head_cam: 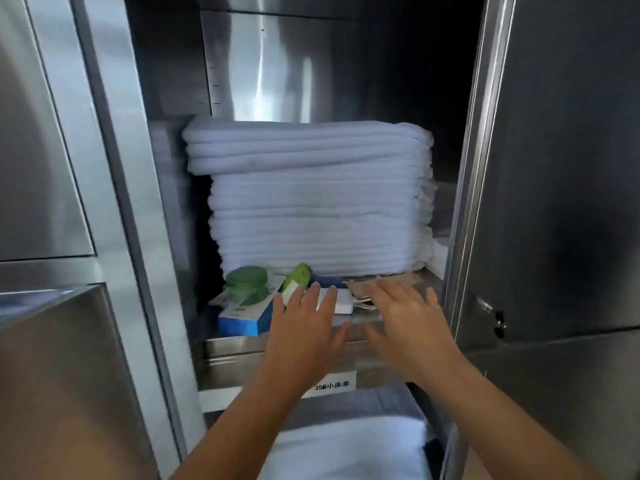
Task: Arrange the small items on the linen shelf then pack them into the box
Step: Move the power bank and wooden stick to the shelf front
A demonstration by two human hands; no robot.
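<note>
Small items lie along the front of a steel linen shelf (235, 342). A green round lidded container (246, 278) sits on a blue-and-white box (239, 318) at the left. A green-and-white packet (297, 277) leans beside it. A flat white item (341, 301) and brown paper packets (388, 280) lie in the middle and right. My left hand (304, 327) hovers flat, fingers spread, over the white item. My right hand (405, 317) is spread over the brown packets. Neither hand grips anything.
A tall stack of folded white linen (318, 202) fills the shelf behind the items. The cabinet's steel frame (138, 202) and open door (554, 168) flank the opening. A label (332, 385) marks the shelf front. More white and grey linen (346, 445) lies on the shelf below.
</note>
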